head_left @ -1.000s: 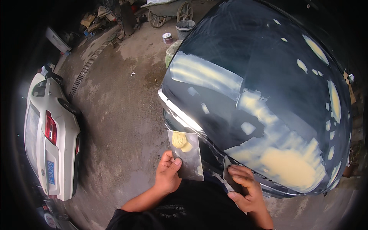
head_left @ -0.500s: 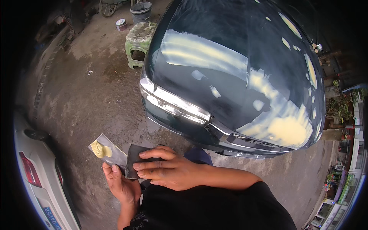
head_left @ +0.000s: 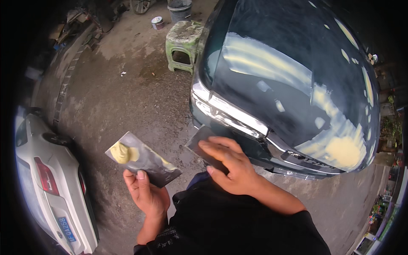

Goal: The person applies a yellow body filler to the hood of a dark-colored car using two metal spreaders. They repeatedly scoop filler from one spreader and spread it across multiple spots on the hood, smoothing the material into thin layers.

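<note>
My left hand (head_left: pixel 146 193) grips a flat grey mixing board (head_left: pixel 153 163) by its near edge. On the board's far left end sits a mound of pale yellow body filler (head_left: pixel 121 153), with a smear along the right edge. My right hand (head_left: pixel 231 168) pinches a dark, flat rectangular spreader (head_left: pixel 206 142), fingers on top and thumb beneath, apart from the board. Ahead of it stands a dark green car (head_left: pixel 263 110). Pale yellow filler patches (head_left: pixel 344 151) cover parts of its bonnet, the thickest near the front right.
A worn green plastic stool (head_left: pixel 182 44) stands by the car's left front. Behind it are a grey bucket (head_left: pixel 179 10) and a small tin (head_left: pixel 157 23). A white car (head_left: pixel 46 148) is parked at the left. The ground (head_left: pixel 106 102) is stained concrete.
The spreader in my right hand has lifted off the board and moved right, uncovering the board's right end. The view has shifted, so the car now sits farther right.
</note>
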Demonstrator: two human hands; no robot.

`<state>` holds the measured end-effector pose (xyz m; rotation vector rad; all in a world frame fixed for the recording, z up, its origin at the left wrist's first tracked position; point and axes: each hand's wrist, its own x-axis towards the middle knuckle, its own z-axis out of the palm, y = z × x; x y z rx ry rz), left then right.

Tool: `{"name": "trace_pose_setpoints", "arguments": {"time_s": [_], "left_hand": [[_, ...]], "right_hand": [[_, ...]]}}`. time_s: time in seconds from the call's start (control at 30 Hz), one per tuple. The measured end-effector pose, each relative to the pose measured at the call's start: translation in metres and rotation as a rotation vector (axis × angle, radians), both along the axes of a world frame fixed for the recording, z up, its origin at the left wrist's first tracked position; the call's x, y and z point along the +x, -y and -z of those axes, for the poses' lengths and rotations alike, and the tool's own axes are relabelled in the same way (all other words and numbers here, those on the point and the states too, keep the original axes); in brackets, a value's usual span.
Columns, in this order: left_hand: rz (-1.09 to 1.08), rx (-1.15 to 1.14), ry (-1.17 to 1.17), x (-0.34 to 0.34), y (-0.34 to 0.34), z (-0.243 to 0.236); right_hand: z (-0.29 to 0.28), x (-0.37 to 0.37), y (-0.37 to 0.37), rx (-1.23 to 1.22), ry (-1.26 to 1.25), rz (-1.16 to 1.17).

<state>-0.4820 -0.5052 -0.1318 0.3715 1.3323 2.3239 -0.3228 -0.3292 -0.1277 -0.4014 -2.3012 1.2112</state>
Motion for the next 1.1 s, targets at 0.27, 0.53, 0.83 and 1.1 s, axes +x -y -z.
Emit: {"name": "trace_pose_setpoints", "arguments": {"time_s": [0.27,0.53,0.83,1.1], "left_hand": [[0.124,0.034,-0.109,0.024,-0.05,-0.002],[0.239,0.045,-0.227,0.038,-0.089,-0.011],[0.516,0.091,-0.229,-0.025,-0.146,-0.01],[0.847,-0.03,-0.022,-0.037,-0.181,0.007]], "right_hand": [[-0.026,0.023,-0.01,0.376,0.043,0.152],[-0.023,0.052,-0.03,0.589,0.075,0.267],[-0.023,0.112,-0.025,0.454,0.339,0.872],[-0.01,0.12,-0.024,0.484,0.763,1.136]]}}
